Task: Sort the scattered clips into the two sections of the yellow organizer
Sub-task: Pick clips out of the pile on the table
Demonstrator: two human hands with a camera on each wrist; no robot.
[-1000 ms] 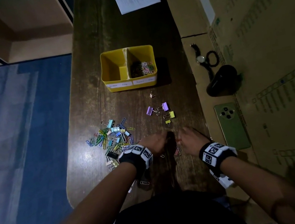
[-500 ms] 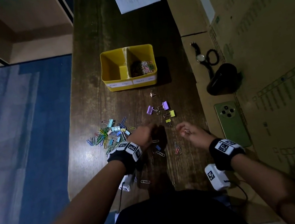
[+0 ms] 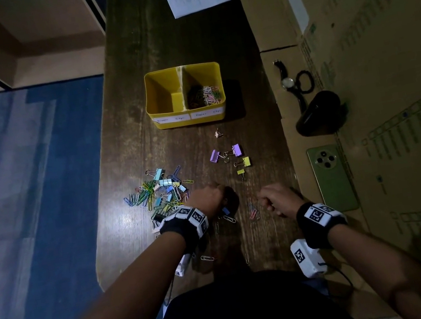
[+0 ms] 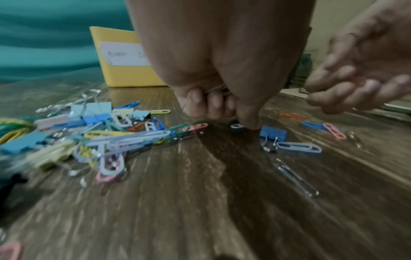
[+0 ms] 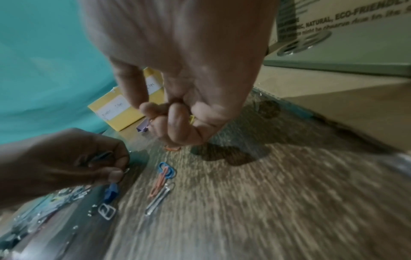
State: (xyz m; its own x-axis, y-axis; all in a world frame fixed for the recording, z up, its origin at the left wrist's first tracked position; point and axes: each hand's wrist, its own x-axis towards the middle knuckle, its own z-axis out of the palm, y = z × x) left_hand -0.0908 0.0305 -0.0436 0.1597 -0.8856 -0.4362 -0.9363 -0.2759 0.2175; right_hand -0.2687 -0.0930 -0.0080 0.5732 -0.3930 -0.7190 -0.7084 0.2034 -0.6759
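1. The left hand (image 3: 207, 197) grips thin metal clips (image 4: 217, 89), fingertip on the table (image 3: 182, 37)
2. The right hand (image 3: 276, 198) is curled, perhaps pinching a clip
3. The organizer (image 3: 157, 104) stands far; the clip pile (image 3: 158, 191) lies left

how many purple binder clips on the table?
2: purple clip and second purple clip, side by side between organizer and the hands. More may hide in the pile.
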